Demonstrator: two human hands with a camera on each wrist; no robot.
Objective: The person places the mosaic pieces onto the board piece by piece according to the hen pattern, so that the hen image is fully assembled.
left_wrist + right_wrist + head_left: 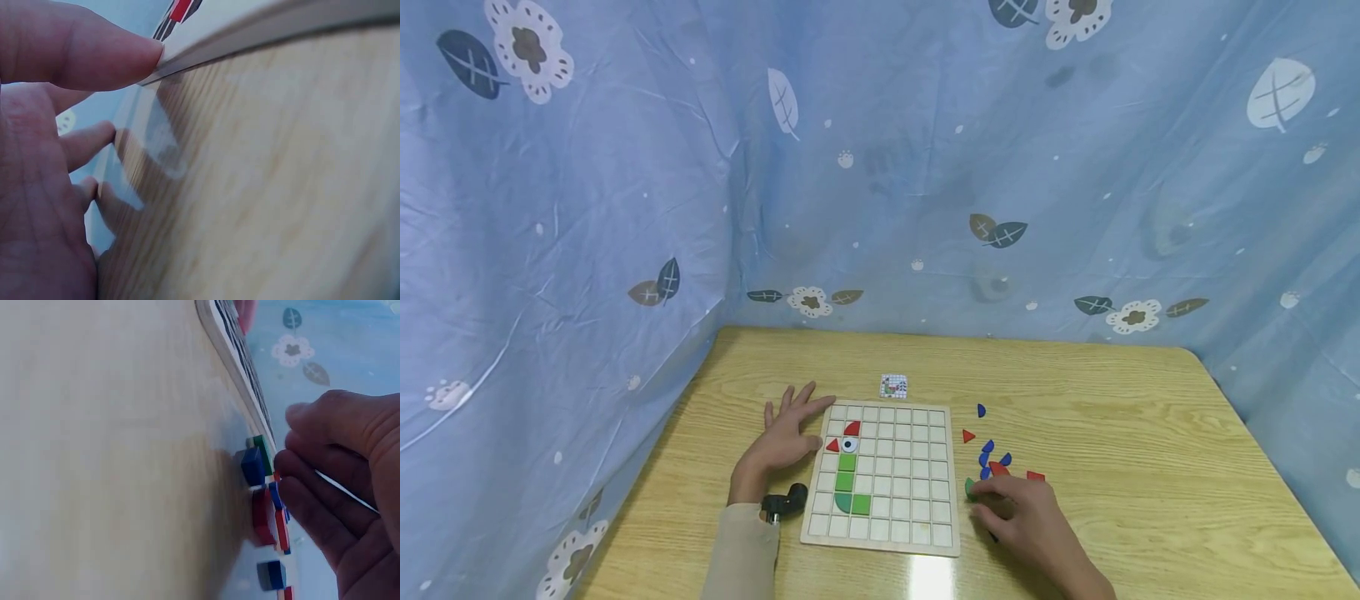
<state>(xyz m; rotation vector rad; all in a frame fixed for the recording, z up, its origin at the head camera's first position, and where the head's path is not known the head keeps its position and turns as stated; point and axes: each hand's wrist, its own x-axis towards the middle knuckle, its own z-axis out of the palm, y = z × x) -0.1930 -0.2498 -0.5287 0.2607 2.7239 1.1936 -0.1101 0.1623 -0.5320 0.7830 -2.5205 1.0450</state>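
A wooden grid board (912,481) lies on the table. On its left side sit a red quarter-round piece (852,428), a red triangle (832,446), an eye piece (849,445), several green squares (845,481) and a green quarter-round piece (843,502). My left hand (781,443) is spread at the board's upper left, its thumb (119,59) touching the edge. Right of the board, my right hand (1028,515) hovers with fingertips beside a loose green curved piece (970,488). In the right wrist view, thumb and fingers are apart, with nothing visible between them.
Loose blue half-round pieces (988,447) and red pieces (1035,477) lie around the right hand. A small pattern card (893,385) is behind the board. A black device (786,502) is at the left wrist. Blue patterned cloth (925,167) hangs around the table.
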